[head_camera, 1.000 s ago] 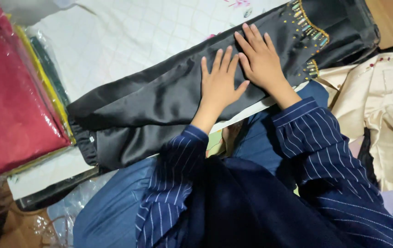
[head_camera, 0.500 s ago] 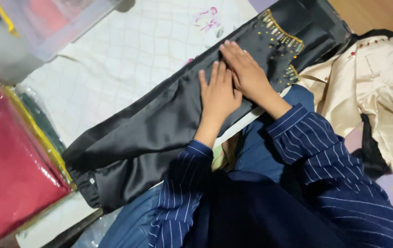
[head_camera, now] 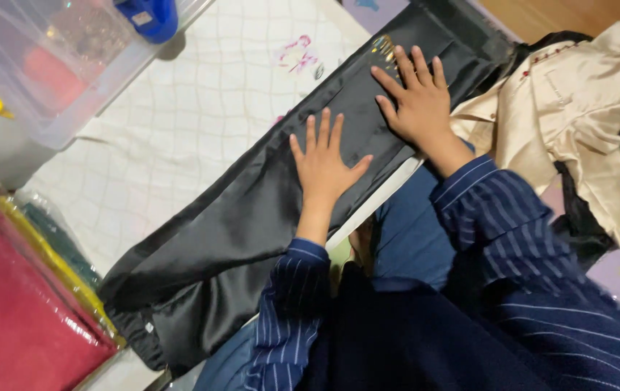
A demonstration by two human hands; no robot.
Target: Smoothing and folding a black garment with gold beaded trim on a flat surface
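On the quilt (head_camera: 201,130) in front of me, my left hand (head_camera: 322,161) and right hand (head_camera: 415,98) lie flat and spread open on the black satin garment (head_camera: 252,224), gripping nothing. Looks thin, floppy and slippery, so I'd pinch the folded edges. Cream shirt (head_camera: 570,108) sits beside it, red bag (head_camera: 13,311) far left.

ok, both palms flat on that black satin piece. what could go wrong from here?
1. The black satin garment looks slippery and hangs partly off the white quilted mat; pressure from the left hand could slide it instead of flattening it.
2. The right hand lies by the gold beadwork; fingers might snag it.
3. The cream satin garment lies close beside; it could get dragged along.
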